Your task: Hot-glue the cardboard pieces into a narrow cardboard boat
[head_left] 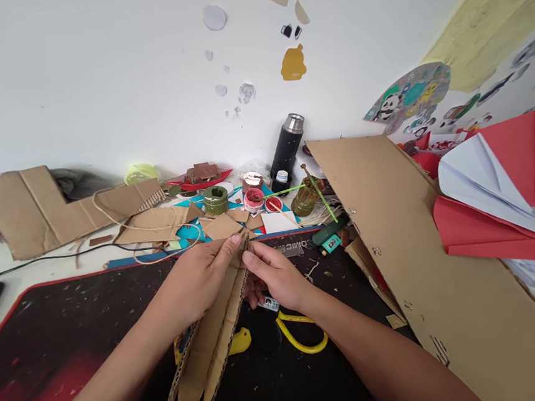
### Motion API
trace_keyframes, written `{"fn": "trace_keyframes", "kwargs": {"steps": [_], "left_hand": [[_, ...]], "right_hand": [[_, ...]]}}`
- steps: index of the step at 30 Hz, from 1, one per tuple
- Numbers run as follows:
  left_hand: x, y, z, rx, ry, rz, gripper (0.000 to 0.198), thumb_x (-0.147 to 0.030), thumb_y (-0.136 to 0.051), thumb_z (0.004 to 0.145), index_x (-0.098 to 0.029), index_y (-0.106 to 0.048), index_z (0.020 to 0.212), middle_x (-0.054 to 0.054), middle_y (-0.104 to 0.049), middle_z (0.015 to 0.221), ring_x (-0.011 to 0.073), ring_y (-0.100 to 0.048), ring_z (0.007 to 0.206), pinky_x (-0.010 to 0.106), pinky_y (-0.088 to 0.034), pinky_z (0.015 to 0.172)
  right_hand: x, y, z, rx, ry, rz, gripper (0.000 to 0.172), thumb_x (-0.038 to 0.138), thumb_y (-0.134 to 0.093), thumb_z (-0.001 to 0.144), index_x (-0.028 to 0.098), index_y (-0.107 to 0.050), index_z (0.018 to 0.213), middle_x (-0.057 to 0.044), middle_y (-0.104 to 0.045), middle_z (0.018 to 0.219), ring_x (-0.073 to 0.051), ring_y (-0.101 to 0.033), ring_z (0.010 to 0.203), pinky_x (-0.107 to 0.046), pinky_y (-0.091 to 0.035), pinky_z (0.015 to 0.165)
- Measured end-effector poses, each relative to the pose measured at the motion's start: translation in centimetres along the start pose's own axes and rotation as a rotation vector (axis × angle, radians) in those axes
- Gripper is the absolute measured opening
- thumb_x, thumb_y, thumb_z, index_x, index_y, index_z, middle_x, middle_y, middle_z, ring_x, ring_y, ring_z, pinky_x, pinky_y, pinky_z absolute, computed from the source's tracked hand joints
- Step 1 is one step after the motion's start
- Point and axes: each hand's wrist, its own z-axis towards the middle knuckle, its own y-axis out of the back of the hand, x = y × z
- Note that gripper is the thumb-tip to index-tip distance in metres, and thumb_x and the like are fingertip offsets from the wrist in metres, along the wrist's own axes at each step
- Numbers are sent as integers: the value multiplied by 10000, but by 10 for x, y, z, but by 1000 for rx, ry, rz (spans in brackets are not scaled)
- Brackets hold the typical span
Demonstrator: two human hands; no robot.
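Observation:
A long folded cardboard strip (215,348) runs from the lower middle up to my hands, standing on edge above the black desk mat (64,343). My left hand (199,275) wraps its fingers round the strip's upper end from the left. My right hand (274,275) pinches the same end from the right, thumb and fingertips pressed on the cardboard. Yellow-handled scissors (302,338) lie on the mat just below my right hand.
A large cardboard sheet (423,262) leans at the right, with red and white paper (496,193) beyond it. Paint jars (215,199), a black flask (287,146), cardboard scraps (38,208) and string (124,222) crowd the back by the white wall.

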Motion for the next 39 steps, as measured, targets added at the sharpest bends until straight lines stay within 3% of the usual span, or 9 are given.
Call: {"fn": "trace_keyframes", "kwargs": {"steps": [7, 15, 23, 30, 35, 39], "left_hand": [[0, 0, 0, 49, 5, -61, 576, -659, -358, 1058, -254, -678, 803, 22, -796, 754, 272, -740, 787, 361, -536, 885], [-1, -2, 0, 29, -8, -95, 574, -668, -382, 1046, -242, -696, 826, 47, -820, 824, 294, -741, 842, 365, -551, 888], [-5, -2, 0, 5, 10, -75, 563, -651, -396, 1046, -250, -667, 760, 22, -795, 740, 269, -727, 767, 330, -543, 826], [-3, -4, 0, -135, 31, 43, 556, -668, -404, 1030, -255, -757, 911, 40, -849, 924, 301, -761, 917, 330, -528, 846], [-10, -3, -2, -244, 66, 217, 558, -638, -364, 1028, -253, -716, 830, 60, -815, 841, 307, -748, 829, 341, -501, 755], [-16, -1, -5, -305, 64, 280, 567, -626, -321, 1031, -251, -693, 826, 78, -800, 850, 315, -736, 850, 353, -500, 788]], "right_hand": [[0, 0, 1, 8, 24, 21, 475, 700, -578, 990, 236, -486, 947, 53, -637, 652, -108, -595, 446, -205, -400, 378], [0, 0, 1, -2, 24, 32, 488, 713, -583, 983, 237, -485, 937, 59, -630, 630, -106, -586, 429, -206, -407, 375], [-1, 0, 3, 5, 22, 49, 510, 731, -609, 960, 237, -482, 938, 60, -634, 629, -109, -589, 428, -199, -392, 366], [-2, 2, 8, -21, 17, -14, 515, 755, -585, 961, 254, -467, 933, 43, -626, 640, -127, -585, 449, -226, -383, 390], [-1, 1, 16, -74, 87, -101, 482, 727, -577, 983, 258, -485, 921, 56, -586, 609, -128, -556, 439, -239, -385, 402], [-1, -1, 18, -151, 165, -169, 421, 656, -545, 1032, 263, -493, 893, 59, -560, 598, -131, -544, 448, -251, -423, 443]]}}
